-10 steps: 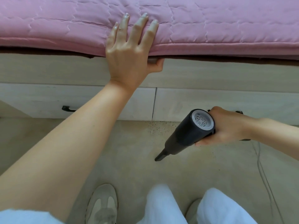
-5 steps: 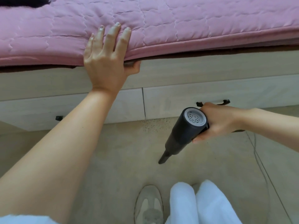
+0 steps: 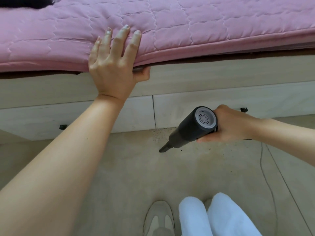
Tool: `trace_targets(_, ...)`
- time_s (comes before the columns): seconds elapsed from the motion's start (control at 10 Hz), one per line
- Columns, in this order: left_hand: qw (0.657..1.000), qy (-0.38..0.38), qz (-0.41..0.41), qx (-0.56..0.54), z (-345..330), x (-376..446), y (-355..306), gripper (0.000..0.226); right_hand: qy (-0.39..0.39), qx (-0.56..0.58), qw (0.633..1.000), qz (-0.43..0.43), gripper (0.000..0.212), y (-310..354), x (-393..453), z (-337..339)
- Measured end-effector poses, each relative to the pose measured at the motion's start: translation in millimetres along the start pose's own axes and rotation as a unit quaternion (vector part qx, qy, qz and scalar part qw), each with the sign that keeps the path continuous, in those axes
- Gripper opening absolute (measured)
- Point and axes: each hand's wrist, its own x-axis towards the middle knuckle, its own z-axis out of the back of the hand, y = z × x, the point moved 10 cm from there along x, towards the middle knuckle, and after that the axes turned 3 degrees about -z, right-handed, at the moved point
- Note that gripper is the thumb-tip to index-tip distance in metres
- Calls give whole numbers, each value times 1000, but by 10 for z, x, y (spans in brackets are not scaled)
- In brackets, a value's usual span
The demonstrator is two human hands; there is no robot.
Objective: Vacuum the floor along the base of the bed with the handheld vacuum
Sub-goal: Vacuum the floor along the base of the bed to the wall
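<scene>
My right hand (image 3: 228, 125) grips the rear of the dark handheld vacuum (image 3: 190, 130), whose grey vented end faces me. Its narrow nozzle slants down and left, with the tip just above the beige floor (image 3: 119, 167). A patch of dark specks (image 3: 157, 135) lies on the floor right beside the tip, at the foot of the bed base (image 3: 204, 106). My left hand (image 3: 112, 65) rests flat on the edge of the pink quilted mattress (image 3: 204, 31), fingers straight on top and thumb tucked under the edge.
The pale wooden bed base has two drawer fronts with black handles (image 3: 62, 127). A thin cable (image 3: 262, 167) trails over the floor at the right. My shoe (image 3: 159, 217) and white trouser legs are at the bottom. Something black (image 3: 25, 2) lies on the bed, top left.
The vacuum's nozzle has moved closer to the bed base and the specks. My left hand has stayed on the mattress edge while the view shifted.
</scene>
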Motion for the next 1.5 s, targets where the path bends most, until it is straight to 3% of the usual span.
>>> trace_targets(0.3, 1000, -3, 0, 6, 8, -6, -13, 60, -31, -89, 995, 12, 46, 27, 79, -96)
trace_targets(0.6, 1000, -4, 5, 2, 1, -3, -4, 60, -8, -102, 994, 32, 45, 10, -25, -138)
trace_targets(1.5, 1000, -9, 14, 2, 2, -4, 4, 61, -72, -127, 989, 21, 61, 62, 268, -247)
